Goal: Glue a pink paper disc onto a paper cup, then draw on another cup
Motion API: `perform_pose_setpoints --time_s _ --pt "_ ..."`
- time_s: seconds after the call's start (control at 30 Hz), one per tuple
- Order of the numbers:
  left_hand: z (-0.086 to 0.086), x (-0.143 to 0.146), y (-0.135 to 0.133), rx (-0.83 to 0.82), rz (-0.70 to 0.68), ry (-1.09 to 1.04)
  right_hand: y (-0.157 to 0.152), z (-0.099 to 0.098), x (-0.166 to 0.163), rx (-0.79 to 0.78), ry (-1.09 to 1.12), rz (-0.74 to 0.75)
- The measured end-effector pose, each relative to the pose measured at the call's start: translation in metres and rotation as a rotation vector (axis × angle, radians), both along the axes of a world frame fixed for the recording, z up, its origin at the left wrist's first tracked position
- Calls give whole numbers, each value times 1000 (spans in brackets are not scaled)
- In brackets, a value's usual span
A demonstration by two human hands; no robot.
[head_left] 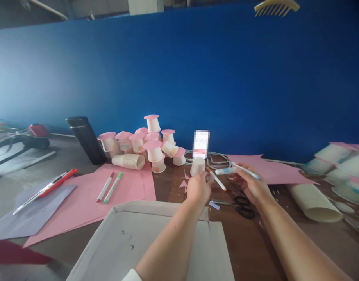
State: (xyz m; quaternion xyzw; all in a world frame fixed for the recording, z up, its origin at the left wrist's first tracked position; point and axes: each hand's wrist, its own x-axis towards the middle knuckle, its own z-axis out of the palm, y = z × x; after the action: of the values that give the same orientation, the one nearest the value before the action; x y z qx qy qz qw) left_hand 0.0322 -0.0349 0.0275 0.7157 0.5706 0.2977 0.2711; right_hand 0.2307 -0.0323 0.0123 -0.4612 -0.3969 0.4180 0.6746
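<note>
My left hand (pixel 198 189) is closed at a small white paper cup (pixel 197 168), its fingers round the lower part and partly hidden. In my right hand (pixel 253 184) is a slim white pen (pixel 249 172) with a pale blue end. A white tube with blue print (pixel 225 171) reaches out from the same fingertips; whether they grip it too I cannot tell. Between the hands a white marker with an orange end (pixel 217 179) lies slanted. Black-handled scissors (pixel 244 207) rest below, beside pink paper scraps (pixel 183 184).
Paper cups with pink paper discs (pixel 152 145) are piled at left behind nested cups (pixel 129 161). A black flask (pixel 86 140), pink sheets (pixel 120 191), two markers (pixel 113 187) and a red cutter (pixel 47 188) stand or lie left. A white box lid (pixel 156 238) is in front; a large cup (pixel 315 203) lies right.
</note>
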Motion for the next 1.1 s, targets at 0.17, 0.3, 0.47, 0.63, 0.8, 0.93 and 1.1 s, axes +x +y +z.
perform_pose_setpoints --time_s 0.17,0.3,0.47,0.63,0.8,0.93,1.1 --pt "0 0 -1 37 0 -87 -1 0 -3 -13 -41 2" --pt "1 0 -2 21 -7 -101 -3 2 -7 -12 -65 -9" --pt "2 0 -3 32 -10 -62 -5 4 -9 -15 -96 2" --pt "2 0 -2 52 -9 -27 -4 2 -4 -4 -122 7" --pt "3 0 -2 55 -19 -23 -2 -1 -1 -19 -134 15" --pt "5 0 -3 75 -52 9 -2 -1 2 -8 -131 56" --pt "5 -1 -3 124 -88 44 -6 7 3 -39 -120 91"
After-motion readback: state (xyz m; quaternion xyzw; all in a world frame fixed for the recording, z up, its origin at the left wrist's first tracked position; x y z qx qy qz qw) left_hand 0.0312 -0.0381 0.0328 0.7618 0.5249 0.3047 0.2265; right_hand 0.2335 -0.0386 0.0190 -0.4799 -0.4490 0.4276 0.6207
